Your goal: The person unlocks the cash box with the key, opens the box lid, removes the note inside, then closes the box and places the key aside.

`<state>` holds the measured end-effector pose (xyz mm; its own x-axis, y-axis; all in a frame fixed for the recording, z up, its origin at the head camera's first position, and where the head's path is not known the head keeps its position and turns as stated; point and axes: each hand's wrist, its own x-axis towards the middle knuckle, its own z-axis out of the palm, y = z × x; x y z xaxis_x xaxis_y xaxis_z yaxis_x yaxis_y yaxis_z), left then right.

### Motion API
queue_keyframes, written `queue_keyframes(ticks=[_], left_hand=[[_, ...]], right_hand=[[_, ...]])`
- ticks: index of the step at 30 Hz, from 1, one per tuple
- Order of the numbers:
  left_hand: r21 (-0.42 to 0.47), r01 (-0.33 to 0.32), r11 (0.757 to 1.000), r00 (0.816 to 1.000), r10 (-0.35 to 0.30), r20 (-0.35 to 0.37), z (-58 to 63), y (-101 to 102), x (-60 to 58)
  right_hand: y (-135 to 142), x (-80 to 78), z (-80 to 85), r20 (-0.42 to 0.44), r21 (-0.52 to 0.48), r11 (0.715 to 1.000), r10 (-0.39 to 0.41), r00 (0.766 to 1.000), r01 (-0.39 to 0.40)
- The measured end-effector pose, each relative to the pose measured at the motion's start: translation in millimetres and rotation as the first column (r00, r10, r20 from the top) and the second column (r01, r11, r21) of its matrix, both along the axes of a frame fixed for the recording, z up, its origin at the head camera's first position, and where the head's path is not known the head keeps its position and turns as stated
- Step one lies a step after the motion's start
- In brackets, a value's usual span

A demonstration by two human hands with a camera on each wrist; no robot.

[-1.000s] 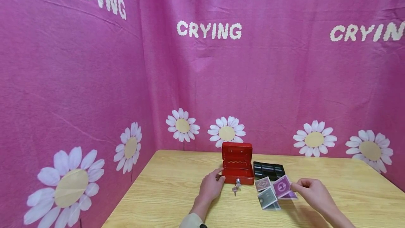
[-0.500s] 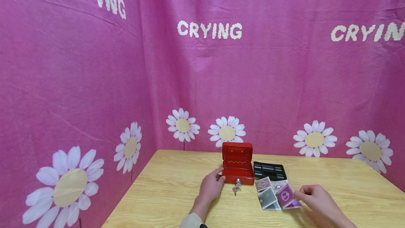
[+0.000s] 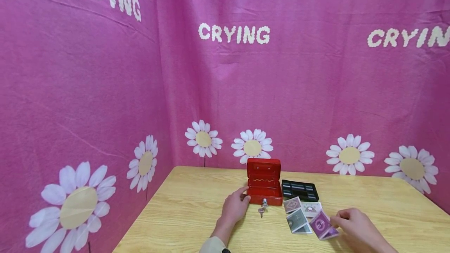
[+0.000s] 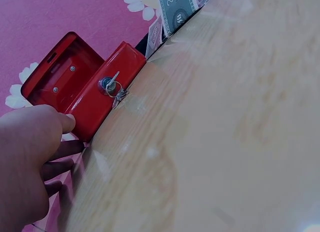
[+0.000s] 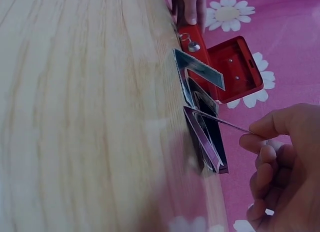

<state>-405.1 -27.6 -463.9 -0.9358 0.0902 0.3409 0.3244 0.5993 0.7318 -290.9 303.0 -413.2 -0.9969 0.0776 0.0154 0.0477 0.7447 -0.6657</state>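
Head view: we see the folded purple note (image 3: 320,223) to the right of the green note (image 3: 297,220), its edge pinched between thumb and forefinger of the right hand (image 3: 353,221); whether it touches the table (image 3: 197,206) we can't tell. We judge the step to be handling the notes, and the next move seems to call for a steady, light pinch. Our left hand (image 3: 234,207) touches the red box (image 3: 256,199), fingers loosely extended.

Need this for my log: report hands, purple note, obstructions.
Left hand touches open red box. Right hand pinches purple note. Grey note between it and box.
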Motion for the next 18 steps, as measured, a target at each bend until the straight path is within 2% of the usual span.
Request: queue_keyframes(ticks=[6,14,18], left_hand=[[0.005,0.001,1.0,1.0,-0.001,0.003,1.5,0.2,0.8],[0.001,0.001,1.0,1.0,-0.001,0.004,0.4,0.2,0.1],[-0.004,-0.002,1.0,1.0,0.002,0.002,-0.8,0.0,-1.7]], right_hand=[[0.3,-1.8,3.2,0.039,0.021,1.0,-0.013,0.999,0.012],[0.4,-1.3,4.4,0.009,0.049,0.999,0.005,1.0,-0.006],[1.8,-1.9,5.2,-0.046,0.066,0.998,0.011,0.999,-0.008]])
